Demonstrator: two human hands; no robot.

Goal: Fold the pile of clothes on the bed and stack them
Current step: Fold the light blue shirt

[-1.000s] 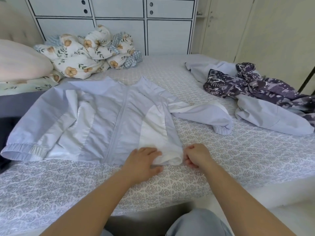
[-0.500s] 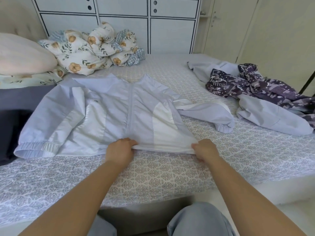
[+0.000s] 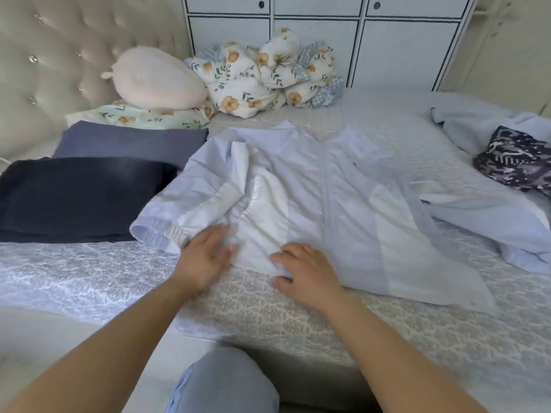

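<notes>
Jacket [image 3: 316,204], pale blue with white panels, lies spread front-up on the bed [image 3: 298,311], its hem near the front edge. Left hand [image 3: 205,257] rests flat on the hem beside the left cuff, fingers straight and holding nothing. Right hand [image 3: 304,269] lies palm-down on the hem just beside it, fingers spread and relaxed, thumb on the sheet; it grips nothing. Left of the jacket sit dark folded clothes [image 3: 80,198]. At the far right lies a patterned purple garment [image 3: 515,162] with another pale one. Floral bedding [image 3: 262,76] is heaped by the cabinets
</notes>
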